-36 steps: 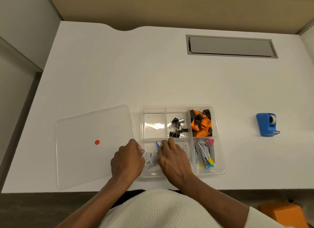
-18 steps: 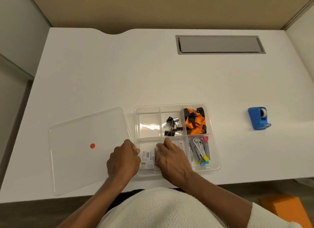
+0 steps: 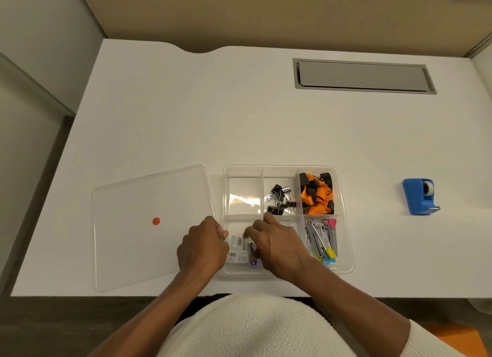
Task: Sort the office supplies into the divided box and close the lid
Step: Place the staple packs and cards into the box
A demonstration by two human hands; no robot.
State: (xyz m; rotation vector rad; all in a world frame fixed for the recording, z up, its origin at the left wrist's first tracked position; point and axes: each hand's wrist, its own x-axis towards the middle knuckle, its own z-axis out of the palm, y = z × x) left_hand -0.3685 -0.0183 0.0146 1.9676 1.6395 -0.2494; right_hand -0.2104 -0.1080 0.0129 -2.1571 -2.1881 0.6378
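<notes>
The clear divided box (image 3: 288,170) sits near the front edge of the white worktop (image 3: 186,116), its lid (image 3: 149,223) lying flat just to its left, off the box. Binder clips (image 3: 279,199) fill the back middle compartment, an orange and black bundle (image 3: 316,194) the back right, and metal tools with coloured tips (image 3: 320,239) the front right; the back left looks empty. In the front left compartment lie small barcoded packets (image 3: 237,247). The right hand (image 3: 277,247) reaches into that compartment, fingers curled down among the packets; whether it pinches one I cannot tell. The left hand (image 3: 203,247) is loosely curled at the box's left wall, seemingly steadying it. Best to lay the packets flat below the rim so the lid seats evenly. A blue tape dispenser (image 3: 419,196) stands well apart to the right, probably still to be sorted.
</notes>
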